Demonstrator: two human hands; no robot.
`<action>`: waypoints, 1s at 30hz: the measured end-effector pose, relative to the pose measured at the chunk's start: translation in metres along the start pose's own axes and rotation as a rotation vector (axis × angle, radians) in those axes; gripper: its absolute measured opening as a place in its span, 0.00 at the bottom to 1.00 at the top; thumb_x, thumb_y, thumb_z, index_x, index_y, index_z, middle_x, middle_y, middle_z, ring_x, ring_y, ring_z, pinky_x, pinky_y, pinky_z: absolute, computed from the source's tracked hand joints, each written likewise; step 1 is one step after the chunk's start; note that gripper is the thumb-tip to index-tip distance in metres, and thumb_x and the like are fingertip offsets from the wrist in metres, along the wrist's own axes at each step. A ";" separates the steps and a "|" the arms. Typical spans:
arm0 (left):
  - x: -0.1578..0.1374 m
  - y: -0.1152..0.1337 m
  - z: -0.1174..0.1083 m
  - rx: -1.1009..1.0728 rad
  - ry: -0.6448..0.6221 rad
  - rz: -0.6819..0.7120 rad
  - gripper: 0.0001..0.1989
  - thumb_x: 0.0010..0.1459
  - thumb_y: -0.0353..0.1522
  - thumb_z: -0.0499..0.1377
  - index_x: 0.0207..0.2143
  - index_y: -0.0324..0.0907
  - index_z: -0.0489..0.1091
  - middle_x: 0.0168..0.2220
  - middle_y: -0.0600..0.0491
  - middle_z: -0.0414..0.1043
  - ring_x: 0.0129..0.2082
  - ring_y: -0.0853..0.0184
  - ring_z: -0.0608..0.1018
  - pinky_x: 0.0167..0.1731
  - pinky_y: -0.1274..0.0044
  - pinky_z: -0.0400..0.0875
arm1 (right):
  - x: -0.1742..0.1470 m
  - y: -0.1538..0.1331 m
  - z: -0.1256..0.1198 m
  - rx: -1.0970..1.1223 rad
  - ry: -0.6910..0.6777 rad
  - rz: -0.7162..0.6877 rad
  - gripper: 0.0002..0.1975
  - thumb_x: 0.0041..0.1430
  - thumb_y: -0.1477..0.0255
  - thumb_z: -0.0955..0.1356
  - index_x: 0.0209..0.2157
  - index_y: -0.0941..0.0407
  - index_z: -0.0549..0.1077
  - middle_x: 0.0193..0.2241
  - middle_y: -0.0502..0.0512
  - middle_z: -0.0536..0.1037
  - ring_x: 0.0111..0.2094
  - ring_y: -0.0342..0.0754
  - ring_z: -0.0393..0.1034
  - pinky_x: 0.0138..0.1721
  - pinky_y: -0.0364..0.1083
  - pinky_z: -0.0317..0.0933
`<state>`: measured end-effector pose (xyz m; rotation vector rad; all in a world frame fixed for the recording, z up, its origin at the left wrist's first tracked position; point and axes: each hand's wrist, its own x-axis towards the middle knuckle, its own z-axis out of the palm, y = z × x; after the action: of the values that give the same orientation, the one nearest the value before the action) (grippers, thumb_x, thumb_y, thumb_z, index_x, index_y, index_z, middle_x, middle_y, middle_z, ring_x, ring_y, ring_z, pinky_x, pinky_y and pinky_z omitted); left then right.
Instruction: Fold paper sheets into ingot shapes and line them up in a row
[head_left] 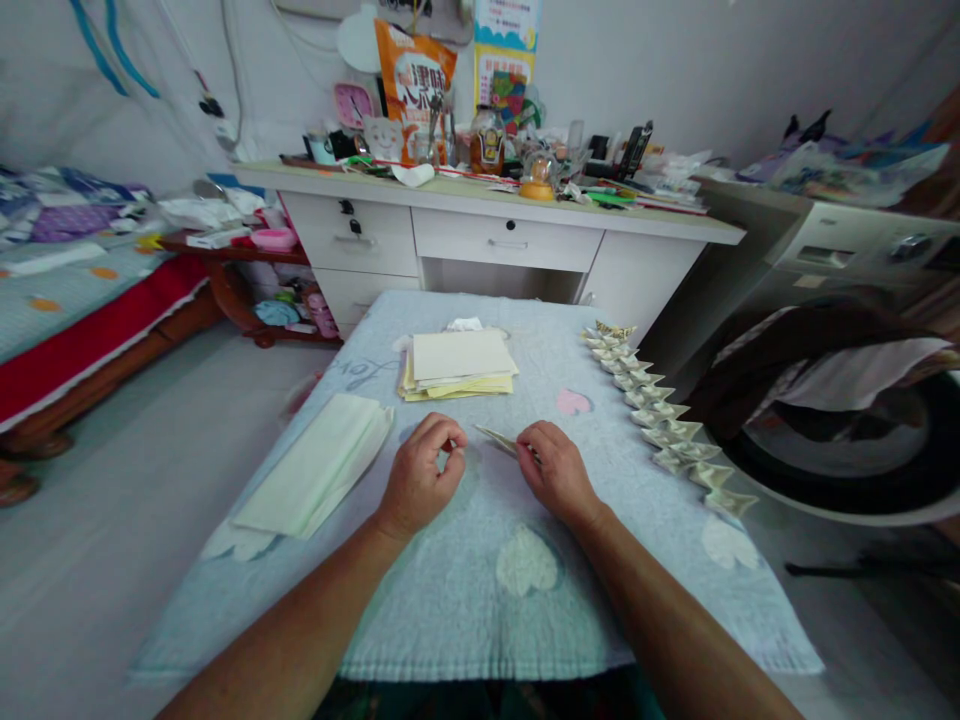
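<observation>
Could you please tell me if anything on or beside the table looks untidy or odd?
Two small things. In the paper pile, the sheets' edges do not line up. At the far right, dark cloth seems to hang out of the washer, not lie inside.

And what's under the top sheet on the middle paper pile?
Under the top sheet, edges of cream and yellow sheets stick out, and the blue cloth shows around the pile. The sheets' covered middles, and whatever lies directly beneath the pile, can't be seen.
</observation>
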<state>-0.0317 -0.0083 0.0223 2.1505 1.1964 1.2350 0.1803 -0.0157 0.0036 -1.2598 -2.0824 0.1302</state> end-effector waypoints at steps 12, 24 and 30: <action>-0.008 0.009 0.028 0.059 -0.181 -0.008 0.25 0.50 0.36 0.65 0.50 0.47 0.63 0.53 0.48 0.58 0.55 0.58 0.66 0.54 0.64 0.65 | -0.001 -0.008 0.013 0.831 0.014 0.479 0.05 0.55 0.69 0.67 0.29 0.55 0.66 0.21 0.46 0.69 0.22 0.41 0.64 0.24 0.40 0.59; -0.007 0.010 0.030 -0.046 -0.154 -0.050 0.19 0.49 0.26 0.61 0.44 0.45 0.63 0.51 0.48 0.61 0.52 0.60 0.68 0.43 0.72 0.73 | -0.004 -0.012 0.020 1.051 -0.070 0.451 0.09 0.51 0.71 0.68 0.31 0.53 0.61 0.25 0.46 0.69 0.25 0.41 0.65 0.27 0.40 0.61; -0.009 0.008 0.033 -0.081 -0.155 -0.016 0.26 0.48 0.25 0.60 0.50 0.45 0.58 0.51 0.47 0.61 0.52 0.61 0.68 0.49 0.69 0.71 | -0.004 -0.010 0.023 1.003 -0.042 0.402 0.12 0.51 0.73 0.67 0.39 0.54 0.65 0.29 0.48 0.70 0.29 0.42 0.67 0.32 0.42 0.65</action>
<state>-0.0023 -0.0174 0.0057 2.1307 1.0787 1.0702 0.1602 -0.0186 -0.0117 -0.9754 -1.3962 1.2125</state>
